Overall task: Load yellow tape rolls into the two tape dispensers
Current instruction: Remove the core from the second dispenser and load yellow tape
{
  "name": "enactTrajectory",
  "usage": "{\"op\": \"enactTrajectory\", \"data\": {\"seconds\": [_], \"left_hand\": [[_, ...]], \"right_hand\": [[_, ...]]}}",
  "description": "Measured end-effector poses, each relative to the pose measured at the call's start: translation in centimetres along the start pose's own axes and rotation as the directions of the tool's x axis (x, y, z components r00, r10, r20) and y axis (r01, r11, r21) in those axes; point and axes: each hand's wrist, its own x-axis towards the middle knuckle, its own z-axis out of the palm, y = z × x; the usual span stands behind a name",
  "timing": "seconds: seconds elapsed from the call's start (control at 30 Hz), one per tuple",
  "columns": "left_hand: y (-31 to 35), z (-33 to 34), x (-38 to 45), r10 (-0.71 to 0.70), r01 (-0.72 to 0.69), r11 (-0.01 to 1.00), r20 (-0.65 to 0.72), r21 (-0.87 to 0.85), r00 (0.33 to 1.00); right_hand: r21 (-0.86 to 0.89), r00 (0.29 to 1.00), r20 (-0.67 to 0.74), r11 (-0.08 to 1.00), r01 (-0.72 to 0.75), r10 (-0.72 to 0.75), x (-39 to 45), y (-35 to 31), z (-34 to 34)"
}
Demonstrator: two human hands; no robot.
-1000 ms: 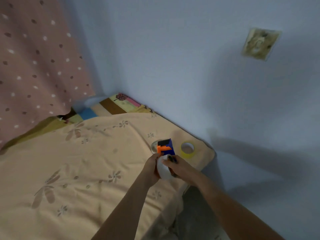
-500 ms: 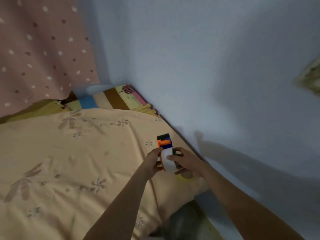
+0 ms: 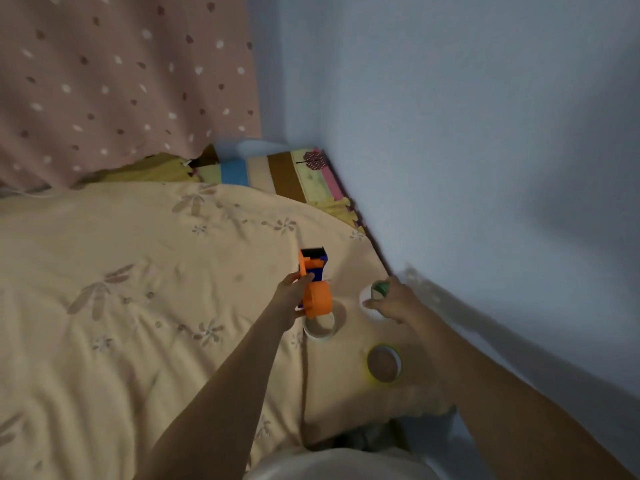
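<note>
My left hand (image 3: 290,295) grips an orange and blue tape dispenser (image 3: 313,282), held just above the bed with its bare orange hub toward me. To its right, my right hand (image 3: 391,301) holds a white tape roll (image 3: 369,299) with a green core, lifted off the dispenser and apart from it. A second white roll (image 3: 319,327) lies flat on the bedspread right below the dispenser. A yellow tape roll (image 3: 384,363) lies flat nearer the bed's corner, under my right forearm. No second dispenser is in sight.
A peach flowered bedspread (image 3: 121,289) covers the bed. A blue-grey wall (image 3: 467,150) runs close along the right side. A striped pillow (image 3: 277,171) sits in the far corner below a pink spotted curtain (image 3: 114,81). The bed's edge drops off at the near right.
My right hand has pulled the white roll off the dispenser and moved it right. The dispenser's orange hub is now bare. The head camera has tilted down, revealing the rolls on the bed.
</note>
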Motion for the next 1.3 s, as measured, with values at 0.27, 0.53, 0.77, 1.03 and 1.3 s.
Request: {"op": "enactTrajectory", "data": {"seconds": [0.27, 0.53, 0.77, 1.03, 1.3], "left_hand": [[-1.8, -1.1, 0.5, -0.028, 0.021, 0.994, -0.059, -0.108, 0.998], [-3.0, -2.0, 1.3, -0.079, 0.066, 0.991, -0.105, -0.118, 0.991], [-2.7, -2.7, 2.0, -0.082, 0.072, 0.992, -0.097, -0.105, 0.992], [-3.1, -2.6, 1.0, -0.106, 0.103, 0.988, -0.025, -0.117, 0.994], [-3.8, -2.8, -1.1, -0.115, 0.119, 0.986, 0.035, -0.12, 0.993]], "right_hand": [[-0.301, 1.0, 0.027, 0.953, 0.021, -0.014, 2.7, 1.1, 2.9], [-0.384, 0.998, 0.056, 0.922, 0.048, -0.029, 4.2, 0.2, 4.7], [-0.343, 0.995, 0.1, 0.939, 0.018, 0.018, 4.6, -0.3, 5.2], [-0.407, 0.997, -0.043, 0.91, -0.082, 0.071, 0.9, 1.4, 5.6], [-0.445, 0.913, 0.248, 0.875, -0.188, 0.323, -1.5, 3.5, 8.5]]}}
